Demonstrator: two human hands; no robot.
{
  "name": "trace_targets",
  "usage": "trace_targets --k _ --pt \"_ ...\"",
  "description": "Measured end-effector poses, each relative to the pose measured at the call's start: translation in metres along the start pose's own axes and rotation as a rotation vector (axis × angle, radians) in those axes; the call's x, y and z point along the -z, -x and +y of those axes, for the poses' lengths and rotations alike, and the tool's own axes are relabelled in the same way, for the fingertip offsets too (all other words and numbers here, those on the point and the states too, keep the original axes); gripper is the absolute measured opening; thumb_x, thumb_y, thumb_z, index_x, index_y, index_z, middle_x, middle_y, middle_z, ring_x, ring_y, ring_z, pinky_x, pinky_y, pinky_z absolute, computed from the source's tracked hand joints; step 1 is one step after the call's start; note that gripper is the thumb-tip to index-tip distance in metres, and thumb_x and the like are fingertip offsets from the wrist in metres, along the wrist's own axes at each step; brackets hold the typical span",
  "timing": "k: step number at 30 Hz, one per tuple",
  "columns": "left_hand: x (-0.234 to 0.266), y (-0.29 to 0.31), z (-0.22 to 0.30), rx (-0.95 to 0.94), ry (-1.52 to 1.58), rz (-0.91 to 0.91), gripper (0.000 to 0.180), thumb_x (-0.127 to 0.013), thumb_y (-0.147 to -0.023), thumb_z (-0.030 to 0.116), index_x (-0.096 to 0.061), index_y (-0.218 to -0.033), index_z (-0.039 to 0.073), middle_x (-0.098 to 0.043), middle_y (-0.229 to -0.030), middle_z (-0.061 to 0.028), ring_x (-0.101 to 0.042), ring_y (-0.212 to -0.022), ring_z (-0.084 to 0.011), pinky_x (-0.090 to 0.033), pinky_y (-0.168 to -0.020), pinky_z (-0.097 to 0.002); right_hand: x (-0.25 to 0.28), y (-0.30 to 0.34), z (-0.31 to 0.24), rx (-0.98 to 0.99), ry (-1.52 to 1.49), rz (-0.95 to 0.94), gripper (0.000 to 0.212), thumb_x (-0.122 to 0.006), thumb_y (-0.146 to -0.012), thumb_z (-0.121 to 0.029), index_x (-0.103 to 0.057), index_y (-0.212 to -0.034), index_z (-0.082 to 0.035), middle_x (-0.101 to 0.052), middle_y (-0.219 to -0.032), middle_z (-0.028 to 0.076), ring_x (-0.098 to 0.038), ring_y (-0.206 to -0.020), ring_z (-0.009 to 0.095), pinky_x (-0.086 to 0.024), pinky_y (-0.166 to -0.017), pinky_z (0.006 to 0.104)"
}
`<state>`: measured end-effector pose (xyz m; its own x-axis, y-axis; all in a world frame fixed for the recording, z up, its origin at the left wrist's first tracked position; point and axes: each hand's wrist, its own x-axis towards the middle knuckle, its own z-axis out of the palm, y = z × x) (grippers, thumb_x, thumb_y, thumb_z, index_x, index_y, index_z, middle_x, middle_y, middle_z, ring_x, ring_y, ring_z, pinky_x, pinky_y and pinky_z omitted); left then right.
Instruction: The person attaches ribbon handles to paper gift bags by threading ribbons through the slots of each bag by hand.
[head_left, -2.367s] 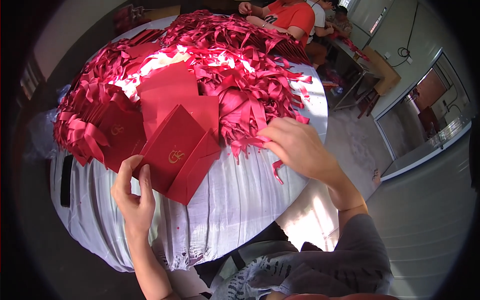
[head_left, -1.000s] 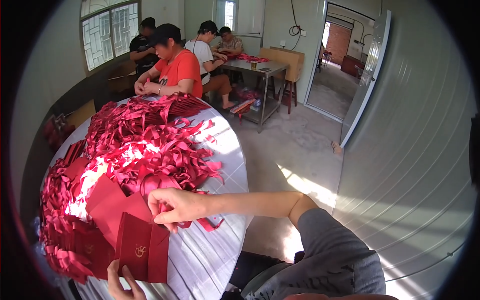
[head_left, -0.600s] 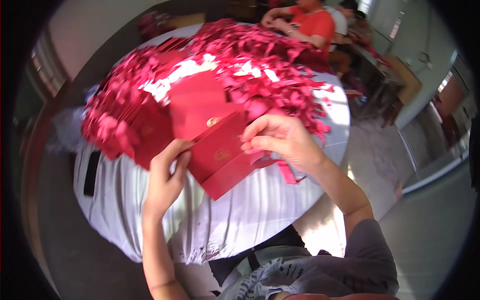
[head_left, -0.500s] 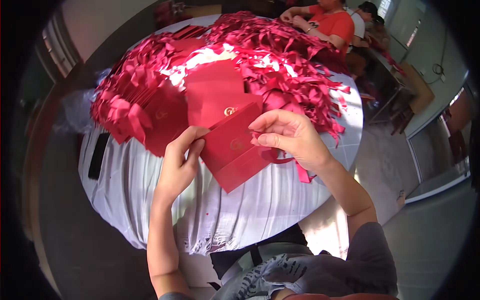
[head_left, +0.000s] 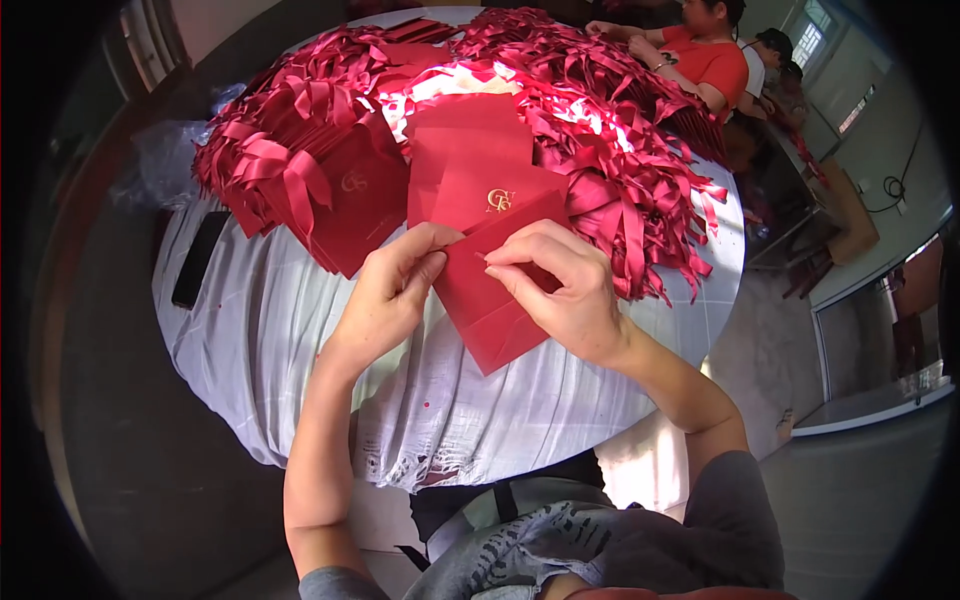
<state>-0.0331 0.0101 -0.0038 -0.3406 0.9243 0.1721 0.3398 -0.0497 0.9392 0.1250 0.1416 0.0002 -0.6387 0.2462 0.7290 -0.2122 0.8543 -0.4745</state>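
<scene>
A flat red paper bag (head_left: 485,335) slants in front of me above the near part of the table. My left hand (head_left: 388,295) pinches its upper left edge between thumb and fingers. Over the bag's face, my right hand (head_left: 572,292) has thumb and forefinger pressed together near the upper middle. Whatever lies between those fingertips is too small to make out. Just beyond the held bag lie more flat red bags (head_left: 470,150), one with a gold emblem. To their left leans a stack of red bags (head_left: 355,195) with ribbon loops on top.
A large heap of red ribbons (head_left: 620,190) covers the table's far and right parts. A black phone (head_left: 200,262) lies on the white tablecloth (head_left: 260,370) at left. Clear plastic (head_left: 165,165) hangs by the left edge. A person in red (head_left: 710,65) sits at the far right.
My right hand has moved in over the bag's face and turned knuckles-up. The ribbon that hung from it beside the bag no longer shows. My left hand still grips the bag.
</scene>
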Motion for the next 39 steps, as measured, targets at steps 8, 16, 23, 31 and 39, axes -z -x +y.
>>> trace_targets --k 8,16,23,31,39 --pt "-0.008 0.002 0.000 -0.077 -0.037 0.030 0.023 -0.061 -0.087 -0.001 -0.059 -0.109 -0.002 -0.062 -0.097 -0.0046 -0.058 -0.095 -0.0097 -0.047 -0.083 -0.0264 -0.004 0.002 -0.002 0.077 0.032 -0.010 0.018 -0.070 -0.072 0.009 -0.063 -0.086 0.001 -0.063 -0.081 0.012 -0.064 -0.073 0.023 -0.051 -0.062 0.0299" --pt "-0.010 0.003 -0.010 -0.151 -0.077 0.119 0.028 -0.068 -0.080 0.011 -0.062 -0.106 0.003 -0.069 -0.097 -0.0099 -0.062 -0.075 -0.0158 -0.043 -0.059 -0.0280 -0.007 0.003 -0.010 0.123 0.119 0.014 0.019 -0.068 -0.070 0.007 -0.058 -0.083 -0.001 -0.058 -0.078 0.011 -0.062 -0.068 0.027 -0.051 -0.059 0.0351" --pt "-0.014 0.007 0.002 -0.184 -0.118 0.155 0.026 -0.066 -0.079 0.007 -0.062 -0.104 0.001 -0.069 -0.095 -0.0127 -0.064 -0.080 -0.0211 -0.047 -0.065 -0.0306 -0.003 0.000 -0.016 0.144 0.167 -0.004 0.020 -0.068 -0.070 0.007 -0.057 -0.084 0.000 -0.058 -0.079 0.012 -0.061 -0.069 0.029 -0.051 -0.061 0.0357" --pt "-0.020 0.012 0.006 -0.272 -0.133 0.197 0.026 -0.063 -0.077 0.002 -0.060 -0.102 -0.004 -0.066 -0.094 -0.0193 -0.065 -0.091 -0.0324 -0.049 -0.079 -0.0358 -0.002 -0.003 -0.020 0.278 0.340 -0.087 0.019 -0.066 -0.071 0.003 -0.054 -0.086 0.002 -0.055 -0.081 0.014 -0.057 -0.072 0.029 -0.048 -0.066 0.0377" --pt "-0.022 0.011 0.005 -0.261 -0.143 0.190 0.026 -0.062 -0.076 0.001 -0.060 -0.101 -0.004 -0.066 -0.094 -0.0209 -0.065 -0.090 -0.0345 -0.050 -0.078 -0.0366 0.004 -0.017 -0.026 0.349 0.455 -0.298 0.016 -0.063 -0.071 0.000 -0.051 -0.081 0.000 -0.049 -0.077 0.013 -0.054 -0.072 0.028 -0.045 -0.066 0.0368"
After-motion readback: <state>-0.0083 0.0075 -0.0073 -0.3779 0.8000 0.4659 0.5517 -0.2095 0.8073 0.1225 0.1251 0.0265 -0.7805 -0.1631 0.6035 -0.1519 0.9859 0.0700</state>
